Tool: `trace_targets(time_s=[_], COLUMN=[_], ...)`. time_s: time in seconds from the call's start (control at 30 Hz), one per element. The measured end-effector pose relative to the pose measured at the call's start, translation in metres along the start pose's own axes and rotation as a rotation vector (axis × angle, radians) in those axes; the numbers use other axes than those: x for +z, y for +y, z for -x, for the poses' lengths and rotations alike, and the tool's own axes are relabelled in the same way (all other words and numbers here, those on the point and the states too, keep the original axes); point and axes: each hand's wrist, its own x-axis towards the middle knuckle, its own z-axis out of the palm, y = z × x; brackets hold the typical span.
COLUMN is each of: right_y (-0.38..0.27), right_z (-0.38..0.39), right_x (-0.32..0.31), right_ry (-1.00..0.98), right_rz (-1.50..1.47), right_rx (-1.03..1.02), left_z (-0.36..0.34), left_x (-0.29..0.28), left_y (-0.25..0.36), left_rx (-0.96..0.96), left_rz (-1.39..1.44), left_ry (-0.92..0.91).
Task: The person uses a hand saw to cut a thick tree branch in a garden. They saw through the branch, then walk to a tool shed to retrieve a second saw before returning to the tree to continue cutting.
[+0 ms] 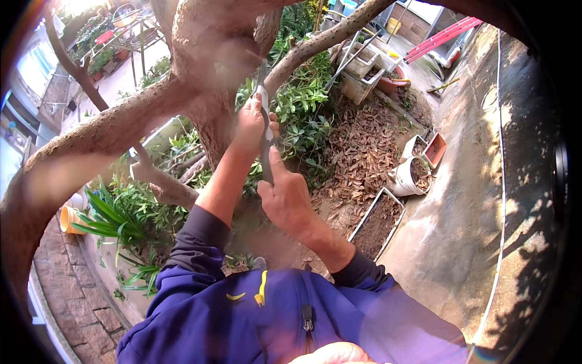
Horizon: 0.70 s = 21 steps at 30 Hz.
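Observation:
Both my hands are closed around a long, slim grey-and-white tool [265, 162], which stands nearly upright in front of me. My left hand [250, 124] grips it higher up, around its pale section, with the thumb pointing up along it. Lower down, my right hand [286, 197] holds the dark grey part, its thumb laid against the shaft. The tool's darker upper end reaches up between the tree trunk [209, 115] and a slanting branch [312, 47]. What kind of tool it is, I cannot make out.
A thick branch [103, 130] curves across the left. Green shrubs [306, 121] grow beyond my hands. To the right are dry leaves [364, 148], a soil-filled trough [379, 227], a white bucket [407, 179] and a concrete wall [451, 212]. A pink ladder [442, 39] leans behind.

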Motion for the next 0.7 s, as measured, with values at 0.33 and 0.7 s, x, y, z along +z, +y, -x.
trace_targets(time_s=[0.33,0.7], right_y=[0.008,0.006], right_z=[-0.019,0.072], right_x=[0.005,-0.026], right_ry=[0.042,-0.021], right_rz=[0.043,-0.007], right_rx=[-0.016,-0.076], left_z=[-0.034,0.072], left_x=[-0.01,0.016], left_y=[0.005,-0.033], left_rx=[0.002,0.048], left_rz=[0.058,0.082], left_ry=[-0.011,0.029])
